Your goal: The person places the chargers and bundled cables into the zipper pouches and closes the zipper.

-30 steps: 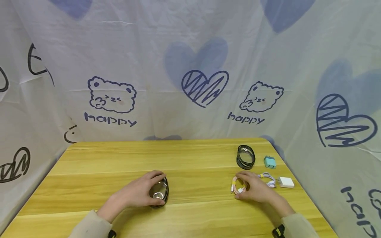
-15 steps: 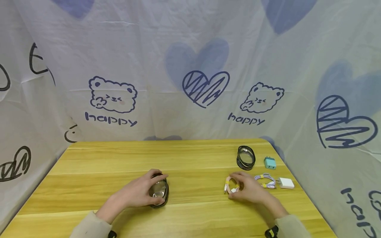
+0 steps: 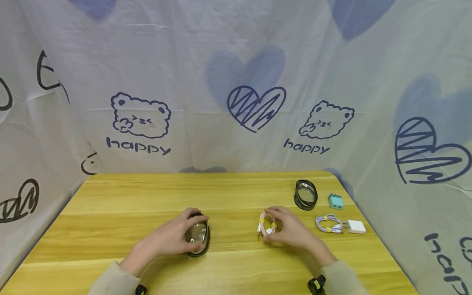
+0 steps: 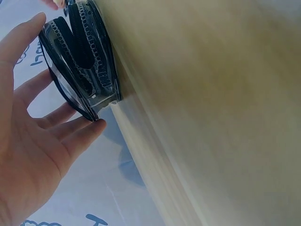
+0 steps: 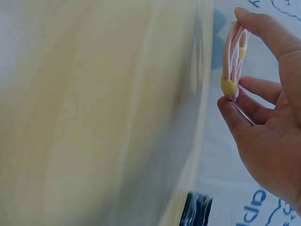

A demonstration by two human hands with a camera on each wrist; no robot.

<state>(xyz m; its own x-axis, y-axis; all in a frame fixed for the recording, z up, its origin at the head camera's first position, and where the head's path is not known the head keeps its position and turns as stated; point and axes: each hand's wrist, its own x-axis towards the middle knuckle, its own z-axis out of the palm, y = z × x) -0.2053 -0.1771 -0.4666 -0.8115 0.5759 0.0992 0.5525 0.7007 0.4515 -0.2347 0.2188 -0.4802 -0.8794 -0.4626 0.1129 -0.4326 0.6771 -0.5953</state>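
Note:
On the wooden table [image 3: 236,192] stands a clear oval pouch [image 3: 199,237] with a black zipper. My left hand [image 3: 173,239] holds it, thumb over the top and fingers at the near edge. In the left wrist view the pouch [image 4: 82,61] gapes open along its zipper, with the fingers [image 4: 70,136] touching its lower edge. My right hand [image 3: 287,231] pinches a coiled pink cable [image 3: 266,224] bound with yellow ties, a short way right of the pouch. In the right wrist view the cable [image 5: 233,61] stands on edge between thumb and fingertips [image 5: 230,110].
At the back right lie a second black-rimmed clear pouch [image 3: 305,195], a teal charger plug [image 3: 335,201], a coiled purple cable [image 3: 327,223] and a white charger block [image 3: 355,226]. Printed cloth walls [image 3: 236,102] enclose the table on three sides.
My right hand has carried the pink cable leftward, away from the purple cable and toward the pouch. The left hand has stayed on the pouch.

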